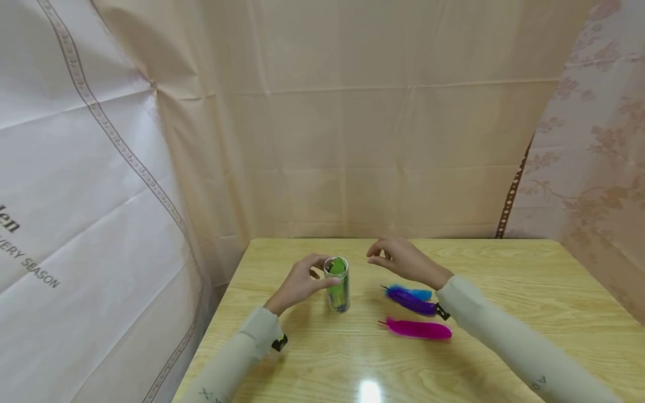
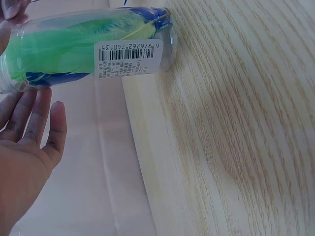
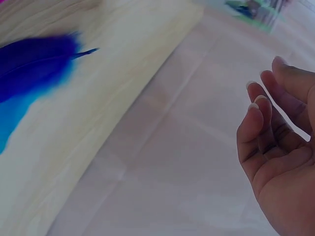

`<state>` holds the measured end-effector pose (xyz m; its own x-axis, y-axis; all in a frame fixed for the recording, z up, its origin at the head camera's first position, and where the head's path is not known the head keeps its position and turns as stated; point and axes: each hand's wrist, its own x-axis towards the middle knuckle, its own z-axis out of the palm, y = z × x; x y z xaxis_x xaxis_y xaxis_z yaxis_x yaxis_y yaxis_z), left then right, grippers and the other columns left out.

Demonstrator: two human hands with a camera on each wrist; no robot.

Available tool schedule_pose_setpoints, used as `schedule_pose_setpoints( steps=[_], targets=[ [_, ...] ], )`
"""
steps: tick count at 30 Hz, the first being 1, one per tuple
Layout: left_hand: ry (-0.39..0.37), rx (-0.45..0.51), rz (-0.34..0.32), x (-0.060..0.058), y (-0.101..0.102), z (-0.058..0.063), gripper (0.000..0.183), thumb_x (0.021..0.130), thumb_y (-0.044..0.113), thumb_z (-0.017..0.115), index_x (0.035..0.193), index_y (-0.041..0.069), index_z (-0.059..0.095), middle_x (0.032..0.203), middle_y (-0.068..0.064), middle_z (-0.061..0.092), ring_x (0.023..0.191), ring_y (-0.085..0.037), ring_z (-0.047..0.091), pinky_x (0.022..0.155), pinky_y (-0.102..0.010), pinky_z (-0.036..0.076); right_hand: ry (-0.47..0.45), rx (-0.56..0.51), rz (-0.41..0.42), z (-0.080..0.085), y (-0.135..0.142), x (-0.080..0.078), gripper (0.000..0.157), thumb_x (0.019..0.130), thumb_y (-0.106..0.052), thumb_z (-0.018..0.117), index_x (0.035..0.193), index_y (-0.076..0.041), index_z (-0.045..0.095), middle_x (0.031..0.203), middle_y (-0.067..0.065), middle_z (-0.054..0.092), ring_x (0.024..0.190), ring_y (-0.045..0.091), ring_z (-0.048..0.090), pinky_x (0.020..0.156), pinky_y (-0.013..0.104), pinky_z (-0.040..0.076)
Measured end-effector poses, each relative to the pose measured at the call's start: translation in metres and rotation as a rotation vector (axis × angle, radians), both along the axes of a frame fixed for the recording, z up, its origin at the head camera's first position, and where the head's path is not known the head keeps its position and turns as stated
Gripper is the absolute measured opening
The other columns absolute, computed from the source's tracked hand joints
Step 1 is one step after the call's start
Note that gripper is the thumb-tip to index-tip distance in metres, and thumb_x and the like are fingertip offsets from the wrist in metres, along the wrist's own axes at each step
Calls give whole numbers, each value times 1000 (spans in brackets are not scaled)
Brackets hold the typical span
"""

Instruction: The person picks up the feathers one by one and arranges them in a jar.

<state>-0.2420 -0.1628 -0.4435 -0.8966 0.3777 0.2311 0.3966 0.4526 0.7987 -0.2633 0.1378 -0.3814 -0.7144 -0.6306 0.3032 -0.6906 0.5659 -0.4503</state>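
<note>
Left hand (image 1: 301, 283) gripped the clear jar (image 1: 344, 292) upright, green feather (image 1: 337, 266) inside.
Right hand (image 1: 405, 259), loosely curled, held nothing at the jar's two o'clock; a purple feather (image 1: 410, 301) lay toward three, a pink feather (image 1: 420, 329) at four.

Clear jar (image 1: 345, 293) standing upright, green feather (image 1: 337, 267) inside.
Beside it, a purple feather (image 1: 410, 301) overlaps a blue feather (image 1: 424, 294); a magenta feather (image 1: 420, 329) lies apart.
</note>
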Motion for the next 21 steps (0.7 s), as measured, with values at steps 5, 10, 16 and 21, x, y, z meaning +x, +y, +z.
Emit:
schedule_pose_setpoints(
  steps=[5, 10, 16, 21],
  targets=[
    [3, -4, -1, 1, 0, 0, 55, 87, 48, 82, 134, 25, 65, 119, 11, 66, 106, -12, 62, 87, -39, 54, 15, 15, -36, -12, 24, 3, 11, 99, -15, 72, 106, -9, 77, 91, -7, 67, 70, 5, 55, 63, 27, 50],
    [-4, -8, 3, 0, 0, 0, 56, 87, 50, 81, 135, 25, 64, 120, 11, 65, 106, -11, 62, 87, -38, 54, -23, 10, -63, -24, 47, 7, 12, 99, -15, 71, 107, -8, 77, 90, -6, 68, 67, 6, 54, 59, 26, 50],
    [-1, -15, 3, 0, 0, -1, 56, 87, 50, 81, 135, 24, 64, 120, 11, 65, 108, -15, 62, 87, -38, 54, -71, 28, -87, -42, 73, 12, 16, 101, -21, 69, 108, -9, 76, 90, -8, 67, 67, 6, 55, 60, 26, 50],
    [0, -18, 4, 0, 0, 0, 57, 87, 50, 81, 135, 23, 64, 120, 10, 65, 108, -18, 62, 88, -39, 54, -107, 33, -110, -54, 91, 17, 16, 100, -21, 70, 107, -9, 76, 88, -8, 67, 65, 4, 54, 58, 26, 50]
  ],
)
